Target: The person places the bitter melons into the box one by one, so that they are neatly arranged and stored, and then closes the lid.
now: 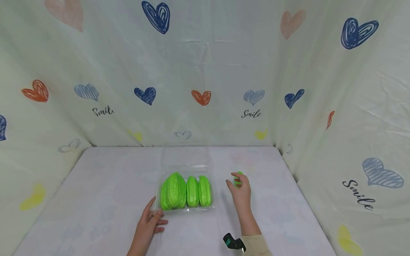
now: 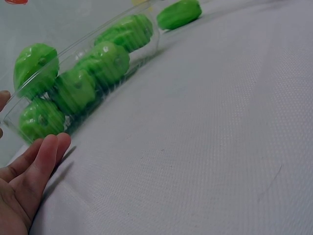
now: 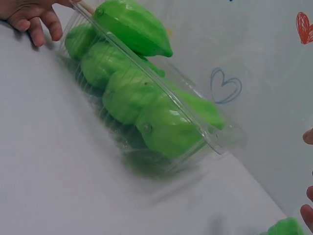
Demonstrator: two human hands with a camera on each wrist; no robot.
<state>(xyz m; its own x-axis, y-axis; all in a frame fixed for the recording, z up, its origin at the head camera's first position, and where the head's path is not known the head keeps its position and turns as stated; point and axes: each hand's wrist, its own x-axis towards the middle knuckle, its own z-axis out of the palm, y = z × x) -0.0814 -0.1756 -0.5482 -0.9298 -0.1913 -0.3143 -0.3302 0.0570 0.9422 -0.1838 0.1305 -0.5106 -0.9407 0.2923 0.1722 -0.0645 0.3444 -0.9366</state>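
A clear plastic clamshell box (image 1: 201, 210) with its lid folded back holds several bright green, ridged, oblong fruits (image 1: 173, 192), whose exact kind I cannot tell. One fruit (image 2: 36, 68) lies on top of the others at the left end. My left hand (image 1: 148, 224) is at the box's front left corner, fingers spread, touching or very near its edge. To the right of the box, my right hand (image 1: 241, 190) reaches over a loose green fruit (image 2: 179, 13) on the table, fingers bent and apart. The hand partly hides this fruit in the head view; a grip on it does not show.
The white-covered table (image 1: 105, 185) meets a curtain (image 1: 224, 71) printed with hearts at the back and sides. The transparent lid (image 1: 185, 157) extends towards the back edge. A black device (image 1: 234, 242) is at the right wrist.
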